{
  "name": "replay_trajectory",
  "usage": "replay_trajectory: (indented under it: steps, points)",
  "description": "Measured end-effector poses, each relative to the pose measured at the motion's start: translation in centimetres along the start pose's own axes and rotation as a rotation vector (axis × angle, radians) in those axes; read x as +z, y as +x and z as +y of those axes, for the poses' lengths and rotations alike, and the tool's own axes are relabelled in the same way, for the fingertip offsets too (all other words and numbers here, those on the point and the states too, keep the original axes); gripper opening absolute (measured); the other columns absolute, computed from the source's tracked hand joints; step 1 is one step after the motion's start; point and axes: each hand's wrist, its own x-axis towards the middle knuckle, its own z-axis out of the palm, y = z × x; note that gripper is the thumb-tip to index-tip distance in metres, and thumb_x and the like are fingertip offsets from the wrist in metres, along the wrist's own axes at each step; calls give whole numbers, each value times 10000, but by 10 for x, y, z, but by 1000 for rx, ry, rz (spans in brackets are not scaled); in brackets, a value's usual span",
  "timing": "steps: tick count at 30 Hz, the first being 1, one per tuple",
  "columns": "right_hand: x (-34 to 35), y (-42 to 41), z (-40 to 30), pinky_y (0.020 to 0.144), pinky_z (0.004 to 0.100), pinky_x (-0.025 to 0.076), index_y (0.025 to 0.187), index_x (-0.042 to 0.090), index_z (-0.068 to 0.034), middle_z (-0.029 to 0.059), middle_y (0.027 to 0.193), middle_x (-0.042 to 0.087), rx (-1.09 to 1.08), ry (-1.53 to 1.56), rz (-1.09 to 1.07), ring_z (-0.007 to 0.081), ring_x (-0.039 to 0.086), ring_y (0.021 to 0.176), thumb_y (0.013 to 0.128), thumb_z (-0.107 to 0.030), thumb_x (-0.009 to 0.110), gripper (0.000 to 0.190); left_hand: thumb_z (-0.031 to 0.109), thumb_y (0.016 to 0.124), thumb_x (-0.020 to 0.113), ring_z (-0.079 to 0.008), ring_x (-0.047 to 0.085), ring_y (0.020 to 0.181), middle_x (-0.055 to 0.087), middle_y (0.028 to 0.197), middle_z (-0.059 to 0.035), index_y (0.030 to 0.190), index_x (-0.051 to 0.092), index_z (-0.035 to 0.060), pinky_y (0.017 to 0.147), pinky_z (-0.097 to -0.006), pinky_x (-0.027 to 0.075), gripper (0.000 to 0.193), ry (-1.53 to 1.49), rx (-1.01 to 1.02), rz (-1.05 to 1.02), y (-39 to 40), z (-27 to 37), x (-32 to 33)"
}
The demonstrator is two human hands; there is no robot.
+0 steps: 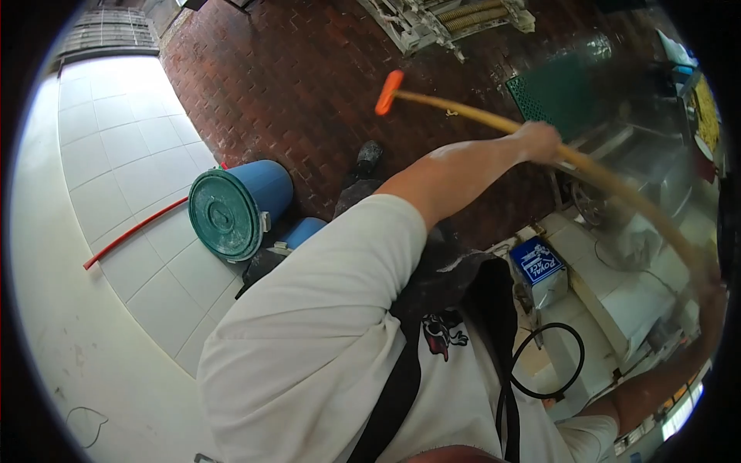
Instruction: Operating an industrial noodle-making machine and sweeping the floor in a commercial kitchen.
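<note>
A long wooden pole (480, 118) runs slantwise across the view, with a short orange crosspiece (389, 92) at its far end, over the floor. My left hand (538, 142) is wrapped around the pole partway along, its arm stretched across in front of me. At the right rim my right hand (707, 283) is blurred and dark, at the near end of the pole, and appears to grip it. I wear a white shirt and a black apron (451, 272).
Reddish brick floor (278, 87) shines wet in places. On the left, a blue barrel (266, 182) with a green lid (223, 217) stands by a white tiled wall (139, 191) and a red tube (136, 231). Rightward are a blue tin (535, 260), a black hose loop (579, 341) and a green mat (550, 95).
</note>
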Motion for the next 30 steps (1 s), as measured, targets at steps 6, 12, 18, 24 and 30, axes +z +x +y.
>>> replay_trajectory:
  steps: [6,12,18,24,30]
  points:
    - [33,-133,-37,931,346,476,1301,599,-16,156,1070,673,-175,-209,-12,233,623,1032,831,-84,666,480,282,717,722,-353,663,840,675,806,-124,826,676,114,761,-474,520,206,-10,185,36,-96,3,-15]
    - [98,-111,16,796,264,512,1218,658,-22,98,1016,708,145,236,284,133,650,876,868,-101,692,361,329,739,764,-370,658,839,679,835,-120,794,661,114,776,-488,518,244,23,155,88,-93,15,50]
    - [131,-159,-52,811,292,502,1274,609,-36,114,1120,684,519,107,63,153,639,929,907,-169,649,393,349,723,772,-357,651,832,675,812,-101,762,691,145,779,-472,504,223,96,368,113,-7,14,58]
    - [180,-369,-149,881,356,471,1308,522,25,172,1176,616,632,554,-25,240,608,1001,934,-249,625,474,255,649,725,-341,649,802,663,764,-119,728,688,117,783,-448,500,163,66,706,-334,-152,90,55]
    - [225,-468,-226,861,317,477,1247,586,49,176,1201,614,886,933,-12,213,609,996,865,-61,648,403,239,707,683,-352,684,862,698,817,-144,844,720,141,805,-474,526,172,-89,665,-1215,-295,90,99]
